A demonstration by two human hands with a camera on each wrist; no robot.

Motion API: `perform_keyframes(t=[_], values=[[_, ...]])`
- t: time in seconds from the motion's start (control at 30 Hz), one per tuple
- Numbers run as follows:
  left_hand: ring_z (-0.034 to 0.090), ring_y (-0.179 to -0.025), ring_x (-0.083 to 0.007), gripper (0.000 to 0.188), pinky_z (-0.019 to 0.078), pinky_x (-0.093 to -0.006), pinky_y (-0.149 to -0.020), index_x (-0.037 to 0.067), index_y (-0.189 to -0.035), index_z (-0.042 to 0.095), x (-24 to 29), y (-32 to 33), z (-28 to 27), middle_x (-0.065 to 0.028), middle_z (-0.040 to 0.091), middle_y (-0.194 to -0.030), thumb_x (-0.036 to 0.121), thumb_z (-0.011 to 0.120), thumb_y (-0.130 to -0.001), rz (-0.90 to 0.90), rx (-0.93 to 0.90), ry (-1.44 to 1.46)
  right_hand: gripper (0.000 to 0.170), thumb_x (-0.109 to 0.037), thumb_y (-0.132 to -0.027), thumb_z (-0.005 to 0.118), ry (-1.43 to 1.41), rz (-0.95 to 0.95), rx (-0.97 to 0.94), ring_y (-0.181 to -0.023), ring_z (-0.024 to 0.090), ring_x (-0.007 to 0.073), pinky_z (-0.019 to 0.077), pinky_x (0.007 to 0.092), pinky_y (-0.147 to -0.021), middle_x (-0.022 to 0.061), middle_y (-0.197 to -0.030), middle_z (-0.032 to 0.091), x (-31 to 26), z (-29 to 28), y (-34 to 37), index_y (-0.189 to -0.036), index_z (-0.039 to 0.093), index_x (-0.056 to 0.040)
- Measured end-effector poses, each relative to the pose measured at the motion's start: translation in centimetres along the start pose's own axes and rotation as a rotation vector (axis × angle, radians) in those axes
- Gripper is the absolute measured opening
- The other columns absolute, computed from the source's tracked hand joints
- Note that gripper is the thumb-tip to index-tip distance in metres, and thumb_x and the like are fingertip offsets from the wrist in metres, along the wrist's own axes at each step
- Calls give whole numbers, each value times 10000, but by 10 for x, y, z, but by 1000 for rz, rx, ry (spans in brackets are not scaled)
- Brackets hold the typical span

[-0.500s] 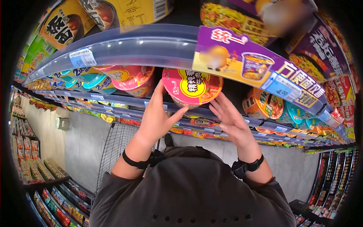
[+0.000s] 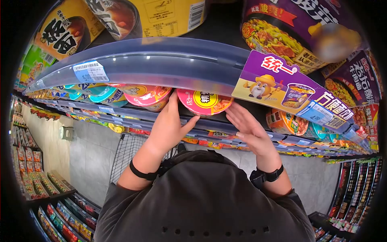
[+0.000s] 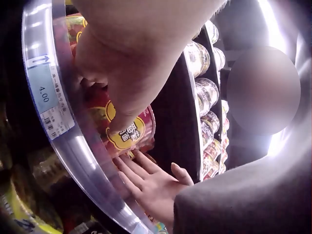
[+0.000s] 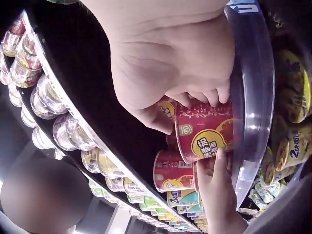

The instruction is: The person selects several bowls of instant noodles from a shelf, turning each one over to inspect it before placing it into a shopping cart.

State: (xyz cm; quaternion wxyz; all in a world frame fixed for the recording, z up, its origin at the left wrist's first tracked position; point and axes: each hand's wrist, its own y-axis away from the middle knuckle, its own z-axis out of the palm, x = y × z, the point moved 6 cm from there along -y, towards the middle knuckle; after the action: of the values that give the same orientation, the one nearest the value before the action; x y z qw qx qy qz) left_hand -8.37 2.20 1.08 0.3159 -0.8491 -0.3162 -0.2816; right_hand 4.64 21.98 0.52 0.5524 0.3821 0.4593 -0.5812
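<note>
A red instant noodle cup with a yellow label on its lid sits between both hands at the shelf, the far part of its lid hidden under the upper shelf's edge. My left hand holds its left side, fingers along the wall and thumb at the front. In the left wrist view that thumb lies across the cup's label. Against the opposite side, my right hand rests with nearly straight fingers. The right wrist view shows the cup's red wall beside more red cups.
A clear shelf lip with price tags and a purple promotional card juts out above the hands. Teal noodle cups stand left, an orange cup right. A wire cart stands below on the left.
The noodle cup has gone further in under the upper shelf, so less of its lid shows. Both hands keep their places at its sides. The upper shelf appears lower in the head view.
</note>
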Motion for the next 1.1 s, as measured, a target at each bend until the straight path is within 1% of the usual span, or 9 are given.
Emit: perform_keyframes(t=[0.2, 0.27, 0.43, 0.53, 0.63, 0.8, 0.83, 0.97, 1.1], values=[[572, -1277, -477, 869, 481, -470, -1049, -85, -1522, 308, 6, 5, -8, -322, 577, -1365, 158, 821, -864, 60, 53, -63, 859, -31, -890, 603, 33, 17, -64, -1597, 184, 343, 150, 472, -1289, 217, -1702, 213, 1, 2, -3, -1630, 175, 48], [582, -1260, -472, 880, 495, -470, -1034, -79, -1535, 304, 6, 9, -8, -318, 577, -1362, 165, 818, -863, 61, 50, -85, 828, 34, -919, 561, 43, 28, -102, -1599, 192, 294, 162, 433, -1289, 182, -1706, 228, 2, 1, -4, -1646, 165, 10], [577, -1277, -449, 889, 493, -464, -1047, -74, -1562, 294, 16, 25, -9, -310, 579, -1366, 156, 801, -870, 49, 77, -164, 798, -2, -914, 581, 43, 30, -72, -1584, 241, 307, 194, 440, -1282, 189, -1688, 277, -6, 1, 4, -1631, 230, 12], [552, -1346, -414, 856, 450, -432, -1105, -50, -1582, 299, 24, 42, -12, -285, 567, -1427, 85, 772, -882, -14, 113, -106, 778, -66, -912, 614, 34, 14, -68, -1569, 281, 333, 221, 455, -1273, 220, -1668, 315, -8, -4, 20, -1611, 286, 22], [540, -1381, -381, 811, 423, -418, -1136, -2, -1596, 317, 34, 68, -14, -224, 582, -1456, 9, 718, -892, -29, 167, -64, 709, -32, -952, 577, -7, 26, -176, -1567, 290, 291, 236, 426, -1268, 186, -1667, 323, -3, -6, 41, -1601, 294, 18], [552, -1371, -369, 718, 414, -413, -1145, -9, -1547, 408, 40, 126, -6, -224, 587, -1450, -6, 702, -892, -143, 200, -114, 609, -156, -995, 587, -110, 127, -269, -1468, 455, 310, 346, 438, -1205, 203, -1566, 474, 23, -13, 79, -1546, 396, 20], [558, -1339, -399, 691, 437, -430, -1118, -14, -1526, 430, 41, 139, -5, -247, 588, -1423, 22, 712, -896, -179, 203, -143, 609, -156, -995, 587, -122, 139, -284, -1468, 455, 310, 346, 438, -1205, 203, -1566, 474, 29, -14, 87, -1546, 396, 20], [572, -1289, -433, 619, 466, -447, -1083, -14, -1476, 486, 49, 185, 2, -266, 594, -1383, 51, 712, -904, -281, 207, -203, 533, -213, -998, 612, -125, 241, -257, -1251, 623, 254, 463, 405, -1096, 166, -1411, 614, 62, -18, 115, -1470, 493, 5], [579, -1276, -429, 581, 472, -442, -1077, -8, -1447, 511, 64, 216, 2, -256, 599, -1377, 52, 705, -903, -354, 173, -248, 489, -210, -1004, 604, -78, 296, -295, -1223, 637, 240, 477, 385, -1053, 153, -1376, 636, 77, -15, 135, -1442, 525, -8]])
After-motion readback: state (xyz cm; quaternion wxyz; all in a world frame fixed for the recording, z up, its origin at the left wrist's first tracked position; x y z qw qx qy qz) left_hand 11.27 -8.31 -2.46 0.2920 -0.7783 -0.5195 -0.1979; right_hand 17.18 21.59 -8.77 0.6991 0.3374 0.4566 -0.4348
